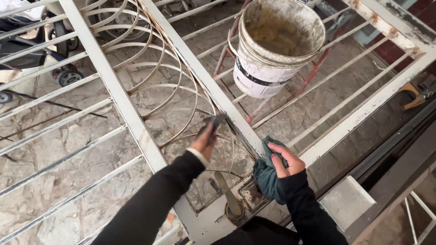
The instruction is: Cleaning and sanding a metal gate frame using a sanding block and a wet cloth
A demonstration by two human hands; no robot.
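I found the white metal gate [136, 122] lying flat above the stone floor [68, 181], so its bars could be reached from over them. My left hand [204, 140] was closed on a small dark pad [213, 121] pressed to a curved bar. My right hand [284, 159] gripped a teal rag [265, 177] against the diagonal rail. A dirty bucket [272, 50] stood far right on a red stand [313, 72].

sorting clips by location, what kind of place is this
Probably an outdoor yard or patio used as a work spot: a white metal gate lies flat over stone paving, with a dirty bucket nearby. The left hand and right hand hold rags.
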